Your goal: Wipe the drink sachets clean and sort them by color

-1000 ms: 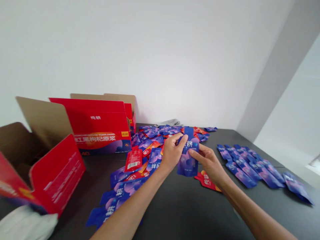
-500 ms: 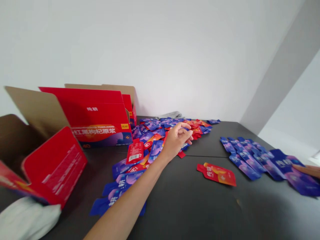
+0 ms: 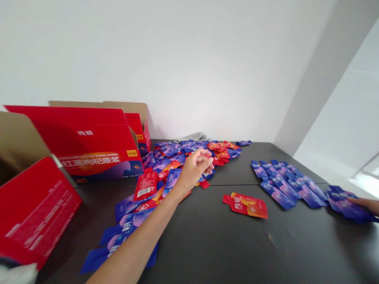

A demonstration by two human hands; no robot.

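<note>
My left hand [image 3: 195, 167] hovers with curled fingers over a heap of blue and red pouches [image 3: 174, 157] on the black table [image 3: 222, 248]. Its fingertips touch the red pouches at the heap's right side, and I cannot tell whether they grip one. At the far right edge only the fingers of my right hand [image 3: 367, 204] show. They lie flat on the last blue pouch [image 3: 343, 201] of a row of blue pouches [image 3: 284, 185]. A single red-orange pouch [image 3: 245, 205] lies alone between the heap and the row.
An open red carton [image 3: 97, 150] stands at the back left against the white wall. Another open red carton [image 3: 35, 209] is at the near left, with a bit of white cloth [image 3: 14, 274] below it. More blue pouches [image 3: 118, 236] trail toward me under my left forearm.
A second ago both hands held one blue pouch. My right hand carried it to the far end of the blue row, while my left hand went back to the heap. The camera has swung right.
</note>
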